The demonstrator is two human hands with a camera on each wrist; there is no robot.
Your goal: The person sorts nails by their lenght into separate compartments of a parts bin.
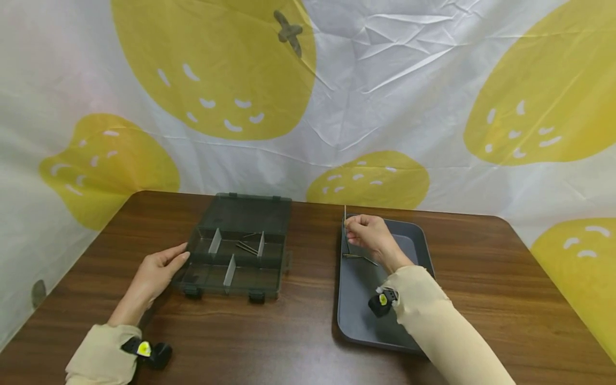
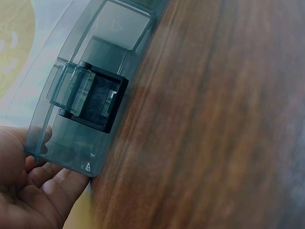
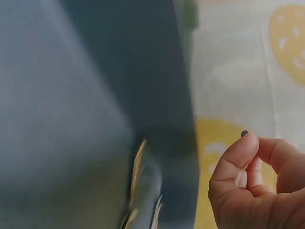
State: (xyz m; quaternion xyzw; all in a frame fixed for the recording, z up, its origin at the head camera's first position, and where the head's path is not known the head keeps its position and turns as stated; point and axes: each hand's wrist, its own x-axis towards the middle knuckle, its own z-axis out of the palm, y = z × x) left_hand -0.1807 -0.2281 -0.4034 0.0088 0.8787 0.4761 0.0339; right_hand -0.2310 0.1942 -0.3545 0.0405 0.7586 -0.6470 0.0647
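Note:
A dark see-through organizer box (image 1: 236, 251) lies with its lid back on the wooden table (image 1: 298, 331). Several thin metal rods (image 1: 246, 247) lie in one of its compartments. My left hand (image 1: 159, 267) rests with straight fingers against the box's front left corner (image 2: 71, 157), beside a latch (image 2: 93, 100). My right hand (image 1: 368, 232) hovers over the far left part of a grey tray (image 1: 380, 326) and pinches a thin rod (image 1: 345, 227) upright between thumb and fingers (image 3: 238, 157). A few more rods (image 1: 358, 258) lie in the tray below it (image 3: 138, 181).
A white cloth with yellow fruit prints (image 1: 337, 107) hangs as a backdrop behind the table. Bare wood lies between the box and the tray, and along the table's front edge. The table's right end (image 1: 529, 278) is bare too.

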